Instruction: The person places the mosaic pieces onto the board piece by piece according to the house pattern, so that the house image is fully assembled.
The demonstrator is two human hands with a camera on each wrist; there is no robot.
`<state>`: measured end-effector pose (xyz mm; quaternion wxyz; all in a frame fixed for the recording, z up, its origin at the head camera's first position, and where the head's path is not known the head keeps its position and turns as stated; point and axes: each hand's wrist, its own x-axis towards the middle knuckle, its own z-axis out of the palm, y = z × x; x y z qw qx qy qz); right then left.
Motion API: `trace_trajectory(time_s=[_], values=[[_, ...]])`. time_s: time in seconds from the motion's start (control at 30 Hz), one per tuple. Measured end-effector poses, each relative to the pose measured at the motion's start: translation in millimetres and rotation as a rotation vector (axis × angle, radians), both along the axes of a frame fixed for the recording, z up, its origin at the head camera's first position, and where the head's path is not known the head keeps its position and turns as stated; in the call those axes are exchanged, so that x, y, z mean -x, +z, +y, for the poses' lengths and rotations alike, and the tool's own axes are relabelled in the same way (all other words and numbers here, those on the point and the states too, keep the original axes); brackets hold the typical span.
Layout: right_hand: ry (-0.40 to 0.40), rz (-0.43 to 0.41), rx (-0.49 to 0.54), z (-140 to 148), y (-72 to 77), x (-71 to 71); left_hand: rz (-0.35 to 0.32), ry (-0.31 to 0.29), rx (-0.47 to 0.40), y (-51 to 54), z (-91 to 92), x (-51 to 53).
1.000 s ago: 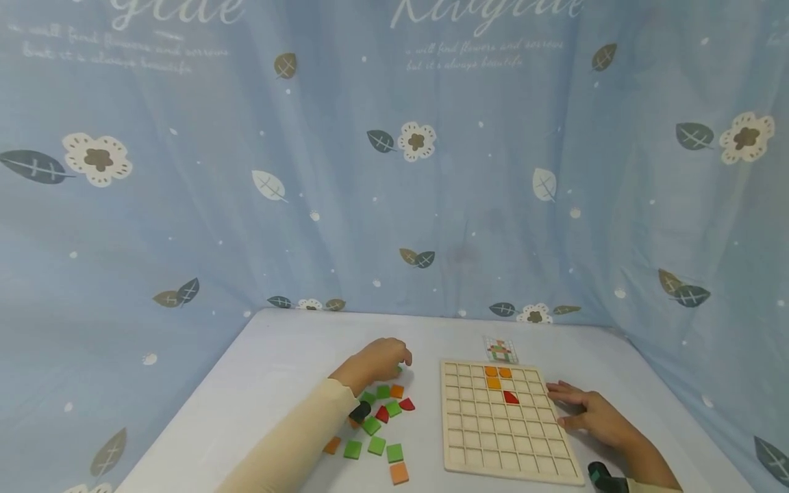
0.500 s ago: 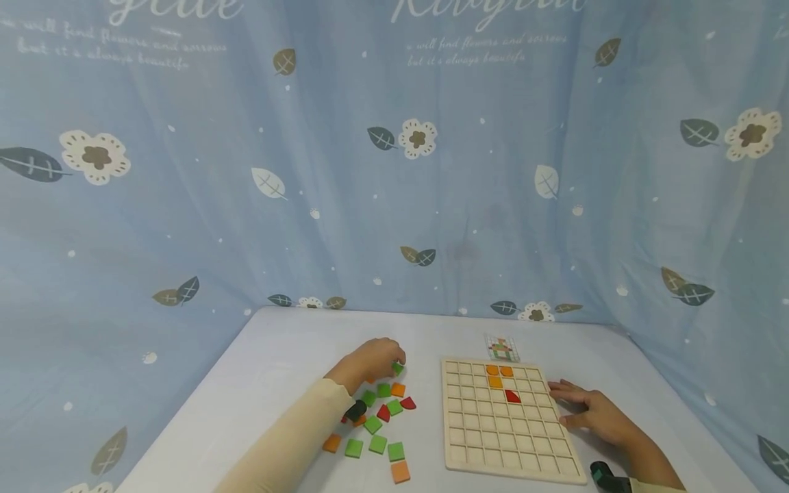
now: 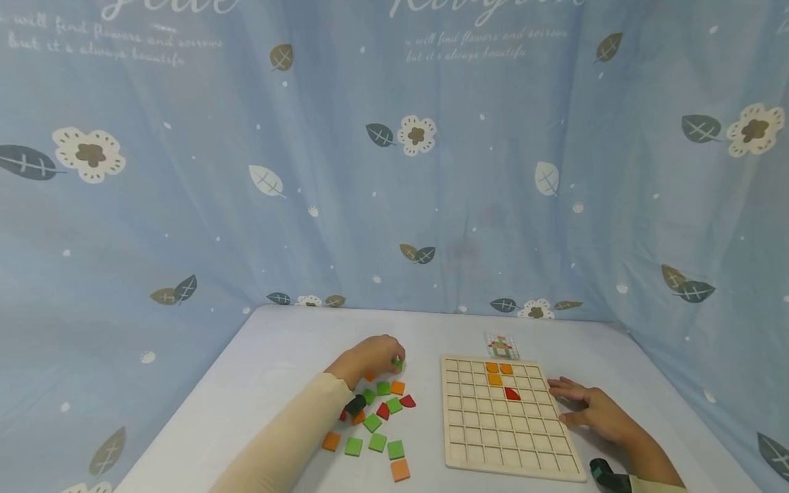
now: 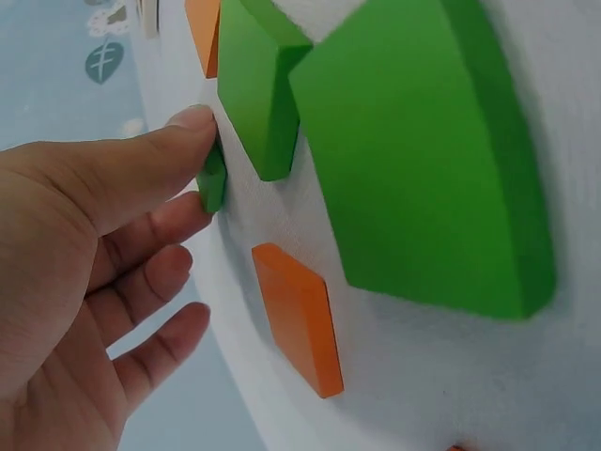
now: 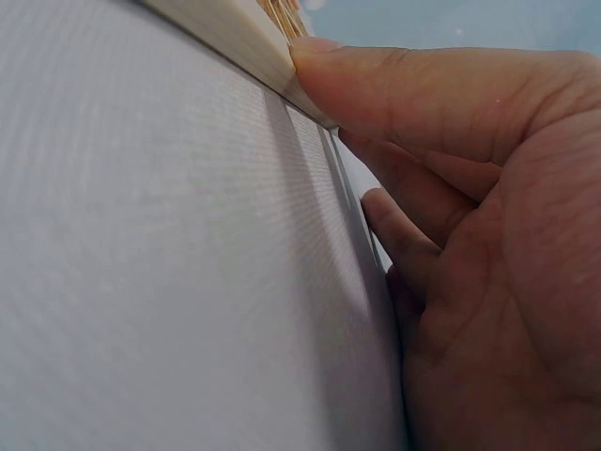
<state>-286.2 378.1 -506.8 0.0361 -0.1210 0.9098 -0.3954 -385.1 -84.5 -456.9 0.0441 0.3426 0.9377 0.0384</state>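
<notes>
The left hand [image 3: 372,357] pinches a green piece [image 3: 398,363] beyond the scattered tiles; in the left wrist view the thumb and index finger of the hand [image 4: 103,216] hold that small green piece [image 4: 213,180]. At the right edge of the wooden grid board [image 3: 464,435], the right hand [image 3: 599,412] rests with extended fingers. Its thumb touches the board's side [image 5: 239,42] in the right wrist view, where the hand [image 5: 470,197] holds nothing else. On the board lie two orange round pieces [image 3: 506,368], an orange square [image 3: 495,379] and a red quarter-round piece [image 3: 512,394].
Several green tiles [image 3: 378,442], orange tiles [image 3: 400,470] and red pieces [image 3: 407,401] lie on the white table [image 3: 209,411], left of the board. A card with a coloured pattern [image 3: 502,346] lies behind the board. A blue patterned curtain [image 3: 333,171] surrounds the table.
The left hand has closed its fingertips on the green piece, which showed beneath them earlier. The right hand stays at the board's edge. The head view has shifted slightly.
</notes>
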Motion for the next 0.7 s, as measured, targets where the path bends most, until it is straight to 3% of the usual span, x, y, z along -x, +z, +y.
trace_trajectory(time_s=[0.2,0.4,0.7], values=[[-0.006,-0.022,0.027,0.6,-0.5,-0.2,0.013,-0.023,0.008,-0.2,3.7,3.0],[-0.010,-0.015,0.027,0.3,0.0,-0.4,0.013,-0.030,-0.011,7.2,13.6,-3.5],[-0.005,-0.006,0.023,-0.1,0.2,-0.3,0.049,-0.063,0.008,8.0,35.3,-8.0]])
